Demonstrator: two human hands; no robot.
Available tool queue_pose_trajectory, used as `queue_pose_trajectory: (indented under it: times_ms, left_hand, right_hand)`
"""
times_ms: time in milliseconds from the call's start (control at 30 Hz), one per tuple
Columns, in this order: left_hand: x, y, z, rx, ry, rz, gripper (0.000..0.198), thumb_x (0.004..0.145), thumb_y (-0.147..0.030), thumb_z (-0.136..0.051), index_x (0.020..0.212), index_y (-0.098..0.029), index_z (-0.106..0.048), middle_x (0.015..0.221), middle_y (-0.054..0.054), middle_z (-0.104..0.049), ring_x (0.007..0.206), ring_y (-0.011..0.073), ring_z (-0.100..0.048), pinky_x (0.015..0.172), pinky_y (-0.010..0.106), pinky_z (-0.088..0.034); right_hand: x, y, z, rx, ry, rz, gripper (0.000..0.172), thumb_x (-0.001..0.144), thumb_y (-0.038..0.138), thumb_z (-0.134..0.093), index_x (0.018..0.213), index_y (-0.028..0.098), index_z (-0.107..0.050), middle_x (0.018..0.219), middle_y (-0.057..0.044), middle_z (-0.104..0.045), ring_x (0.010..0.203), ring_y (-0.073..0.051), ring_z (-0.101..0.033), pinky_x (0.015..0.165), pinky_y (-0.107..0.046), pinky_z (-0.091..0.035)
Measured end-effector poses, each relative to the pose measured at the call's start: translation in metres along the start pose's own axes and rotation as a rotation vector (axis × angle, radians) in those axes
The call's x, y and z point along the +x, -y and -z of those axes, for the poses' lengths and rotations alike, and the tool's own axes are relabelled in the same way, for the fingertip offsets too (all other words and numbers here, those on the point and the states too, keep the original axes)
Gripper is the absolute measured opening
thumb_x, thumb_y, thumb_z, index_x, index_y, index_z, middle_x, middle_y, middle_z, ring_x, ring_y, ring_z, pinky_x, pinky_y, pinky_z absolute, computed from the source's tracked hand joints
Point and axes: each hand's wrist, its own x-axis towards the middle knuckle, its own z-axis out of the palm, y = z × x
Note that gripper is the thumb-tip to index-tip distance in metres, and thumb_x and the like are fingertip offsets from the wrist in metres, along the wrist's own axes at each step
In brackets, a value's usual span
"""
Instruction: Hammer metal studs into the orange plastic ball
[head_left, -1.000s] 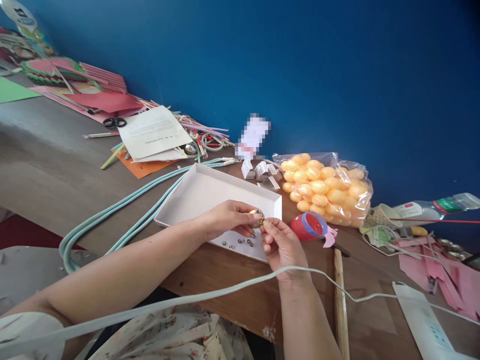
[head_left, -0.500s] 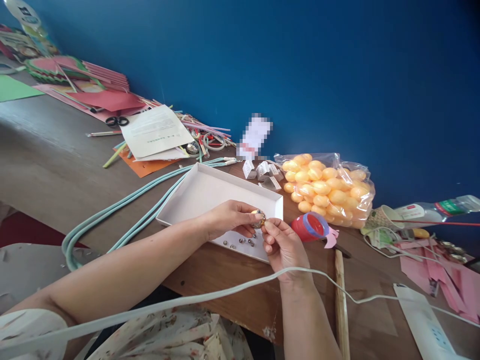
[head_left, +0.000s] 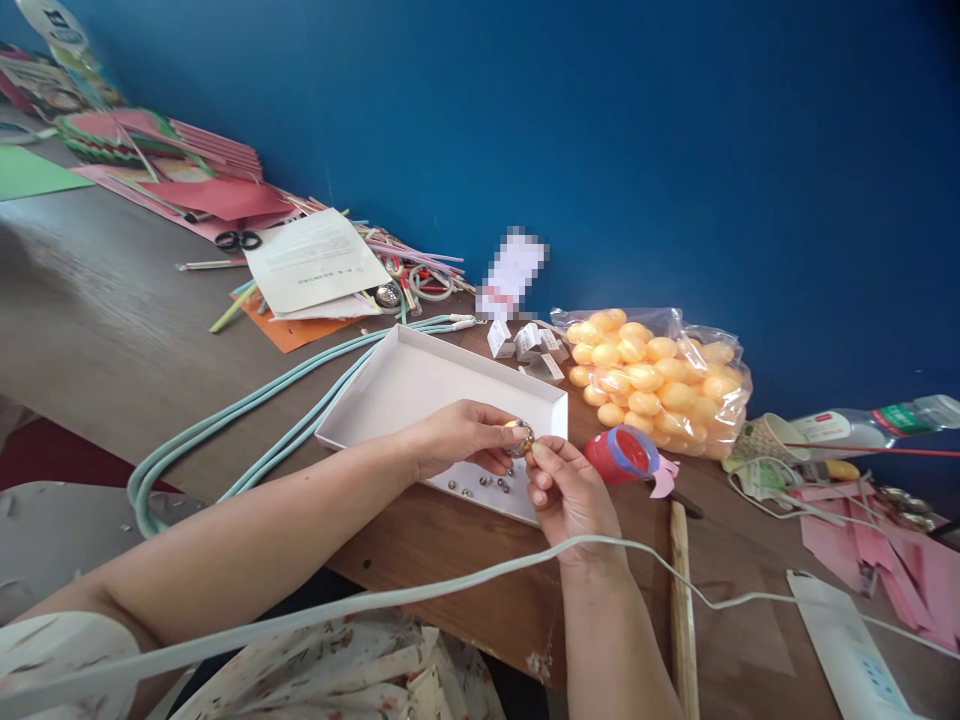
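Note:
My left hand [head_left: 457, 438] and my right hand [head_left: 564, 488] meet over the near corner of a shallow white box [head_left: 405, 385]. Between their fingertips they pinch a small round gold-and-silver metal piece [head_left: 518, 437]. Several tiny silver metal parts [head_left: 480, 485] lie loose in the box just below the hands. A white cable [head_left: 420, 600] crosses in front of my right wrist.
A bag of yellow-orange balls [head_left: 651, 378] lies right of the box, with a red-and-blue tape roll [head_left: 622, 452] beside it. Teal cords [head_left: 247, 425] loop left. Papers, scissors [head_left: 238, 239] and straws lie behind. A wooden stick [head_left: 681, 600] and pink paper scraps lie right.
The hands stay pinched on the small metal piece with barely any motion; the camera view has shifted slightly.

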Motion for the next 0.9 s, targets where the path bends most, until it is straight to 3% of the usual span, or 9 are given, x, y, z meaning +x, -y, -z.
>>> queue_pose_trajectory:
  times_ms: [900]
  left_hand:
    - [-0.002,-0.0034,-0.0028,0.069,-0.016,-0.018,0.04,0.071,-0.046,-0.071,0.091,-0.011,-0.07,0.078,0.005,-0.066,0.065,0.0097,-0.056,0.07,0.027,-0.048]
  right_hand:
    - [-0.0004,-0.0019,-0.0005,-0.062,-0.015,0.051,0.02,0.066,0.023,-0.08,0.076,0.017,-0.064,0.062,0.002,-0.063,0.044,-0.002,-0.046,0.037,-0.01,-0.041]
